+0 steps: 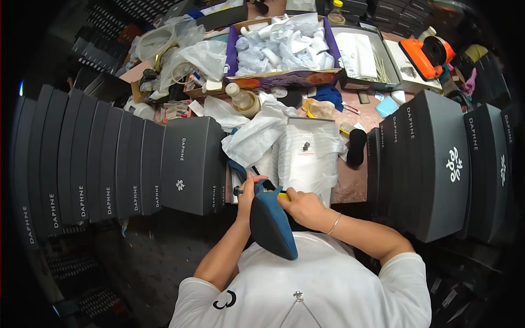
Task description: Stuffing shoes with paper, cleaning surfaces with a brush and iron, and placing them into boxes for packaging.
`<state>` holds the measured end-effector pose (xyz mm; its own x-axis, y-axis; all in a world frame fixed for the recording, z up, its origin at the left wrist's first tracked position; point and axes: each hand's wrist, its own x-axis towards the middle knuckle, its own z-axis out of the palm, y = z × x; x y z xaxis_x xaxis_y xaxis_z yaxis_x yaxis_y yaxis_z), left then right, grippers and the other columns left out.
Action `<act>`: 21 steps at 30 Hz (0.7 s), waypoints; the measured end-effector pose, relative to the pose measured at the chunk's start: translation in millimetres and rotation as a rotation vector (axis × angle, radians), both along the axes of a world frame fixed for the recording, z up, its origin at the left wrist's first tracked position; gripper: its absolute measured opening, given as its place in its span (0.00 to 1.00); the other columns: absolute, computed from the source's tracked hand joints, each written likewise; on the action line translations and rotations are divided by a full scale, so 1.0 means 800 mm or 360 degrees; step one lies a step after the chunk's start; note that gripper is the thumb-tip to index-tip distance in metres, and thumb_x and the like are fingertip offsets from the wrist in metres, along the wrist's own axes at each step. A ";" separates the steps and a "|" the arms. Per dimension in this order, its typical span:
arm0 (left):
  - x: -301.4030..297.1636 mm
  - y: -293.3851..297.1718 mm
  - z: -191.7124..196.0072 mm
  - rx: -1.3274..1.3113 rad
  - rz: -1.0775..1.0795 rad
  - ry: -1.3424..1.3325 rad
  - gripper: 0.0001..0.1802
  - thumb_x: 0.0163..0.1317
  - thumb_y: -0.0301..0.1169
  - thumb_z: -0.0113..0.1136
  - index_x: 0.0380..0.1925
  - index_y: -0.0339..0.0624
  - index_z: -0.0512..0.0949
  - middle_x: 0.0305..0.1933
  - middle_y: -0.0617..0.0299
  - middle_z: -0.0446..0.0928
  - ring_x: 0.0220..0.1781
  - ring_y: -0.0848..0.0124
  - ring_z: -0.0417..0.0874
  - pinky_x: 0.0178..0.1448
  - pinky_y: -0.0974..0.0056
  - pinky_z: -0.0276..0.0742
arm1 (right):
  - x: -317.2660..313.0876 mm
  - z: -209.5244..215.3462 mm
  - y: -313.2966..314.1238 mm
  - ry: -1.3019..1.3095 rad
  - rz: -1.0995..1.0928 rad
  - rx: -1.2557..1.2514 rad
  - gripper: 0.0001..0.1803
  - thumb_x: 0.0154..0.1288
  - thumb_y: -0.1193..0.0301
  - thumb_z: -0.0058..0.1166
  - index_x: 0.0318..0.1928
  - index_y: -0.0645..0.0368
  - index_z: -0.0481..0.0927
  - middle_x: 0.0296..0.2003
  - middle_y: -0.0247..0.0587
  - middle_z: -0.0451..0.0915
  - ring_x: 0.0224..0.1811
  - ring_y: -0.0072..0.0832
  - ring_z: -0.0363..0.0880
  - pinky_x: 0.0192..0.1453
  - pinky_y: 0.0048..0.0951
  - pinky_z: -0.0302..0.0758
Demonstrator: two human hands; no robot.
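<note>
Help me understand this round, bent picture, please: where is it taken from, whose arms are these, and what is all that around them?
It is one view from a wide fisheye camera worn on a person's head, looking down, so straight edges curve. The bare arms from below are the wearer's own. The left hand and the right hand together hold a blue shoe, sole outward, against a white shirt. Ahead is a cluttered table with clear plastic bags, crumpled white paper and an open carton of white wrapping. Rows of dark grey shoe boxes stand on both sides. An orange tape dispenser lies far right.
</note>
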<state>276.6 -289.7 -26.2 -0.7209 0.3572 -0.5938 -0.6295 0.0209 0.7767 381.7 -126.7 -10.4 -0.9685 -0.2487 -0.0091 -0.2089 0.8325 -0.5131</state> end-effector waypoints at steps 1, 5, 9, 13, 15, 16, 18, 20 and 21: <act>-0.002 0.000 -0.001 0.0156 0.0154 -0.0101 0.30 0.72 0.55 0.36 0.40 0.37 0.75 0.33 0.53 0.79 0.35 0.62 0.84 0.42 0.61 0.82 | 0.004 0.006 0.000 -0.0035 -0.0022 0.0047 0.30 0.60 0.73 0.47 0.65 0.48 0.67 0.33 0.48 0.73 0.26 0.40 0.80 0.27 0.38 0.77; -0.041 -0.056 -0.041 0.1149 0.0275 -0.0211 0.32 0.71 0.55 0.38 0.41 0.34 0.77 0.38 0.46 0.81 0.43 0.53 0.83 0.53 0.49 0.79 | 0.028 0.045 0.068 -0.0371 -0.0376 0.0174 0.30 0.61 0.71 0.52 0.66 0.47 0.67 0.35 0.48 0.74 0.26 0.44 0.79 0.29 0.42 0.76; -0.038 -0.047 -0.039 0.0927 0.0392 -0.0108 0.32 0.72 0.55 0.37 0.41 0.33 0.77 0.39 0.46 0.81 0.44 0.52 0.83 0.55 0.50 0.78 | 0.016 0.072 0.033 -0.0188 -0.0197 -0.0362 0.29 0.64 0.66 0.55 0.65 0.47 0.66 0.39 0.49 0.73 0.28 0.45 0.79 0.32 0.41 0.77; -0.030 -0.008 0.002 0.0073 0.0268 0.0516 0.30 0.74 0.51 0.35 0.39 0.34 0.76 0.36 0.51 0.81 0.38 0.64 0.82 0.49 0.62 0.79 | -0.032 0.012 -0.034 -0.0073 -0.0165 -0.0208 0.25 0.67 0.69 0.47 0.65 0.56 0.65 0.35 0.54 0.72 0.28 0.47 0.81 0.32 0.41 0.78; -0.031 -0.015 0.014 0.0230 0.0456 0.0360 0.28 0.75 0.49 0.35 0.38 0.33 0.75 0.35 0.53 0.80 0.36 0.67 0.81 0.46 0.66 0.78 | -0.033 0.006 -0.049 -0.0209 -0.0109 -0.0655 0.24 0.67 0.69 0.46 0.63 0.59 0.66 0.37 0.56 0.75 0.31 0.48 0.81 0.35 0.42 0.77; -0.031 -0.018 0.018 0.0227 0.0528 0.0345 0.29 0.74 0.50 0.36 0.37 0.33 0.75 0.36 0.52 0.80 0.37 0.65 0.82 0.46 0.63 0.79 | -0.038 0.016 -0.048 -0.0360 -0.0056 -0.0976 0.24 0.68 0.69 0.46 0.63 0.61 0.66 0.37 0.57 0.76 0.32 0.48 0.81 0.36 0.43 0.77; -0.039 -0.018 0.032 0.0293 0.0651 0.0310 0.29 0.73 0.52 0.37 0.38 0.34 0.74 0.37 0.51 0.79 0.39 0.63 0.82 0.47 0.60 0.80 | -0.039 0.029 -0.050 -0.0490 0.0013 -0.1366 0.23 0.68 0.68 0.45 0.61 0.62 0.67 0.39 0.59 0.78 0.35 0.51 0.81 0.39 0.44 0.76; -0.031 -0.022 0.028 0.0443 0.0711 0.0202 0.30 0.73 0.52 0.37 0.39 0.34 0.75 0.37 0.51 0.79 0.42 0.62 0.83 0.50 0.58 0.80 | -0.028 0.041 -0.024 -0.0450 0.0052 -0.1418 0.22 0.69 0.68 0.45 0.60 0.63 0.68 0.40 0.61 0.79 0.37 0.54 0.79 0.42 0.44 0.75; -0.032 -0.027 0.007 0.0364 0.0633 0.0381 0.30 0.74 0.52 0.37 0.40 0.34 0.75 0.38 0.51 0.79 0.42 0.62 0.83 0.50 0.58 0.80 | -0.040 0.035 -0.033 -0.0368 -0.0079 -0.1188 0.20 0.69 0.68 0.45 0.58 0.64 0.68 0.39 0.62 0.79 0.37 0.54 0.79 0.42 0.44 0.75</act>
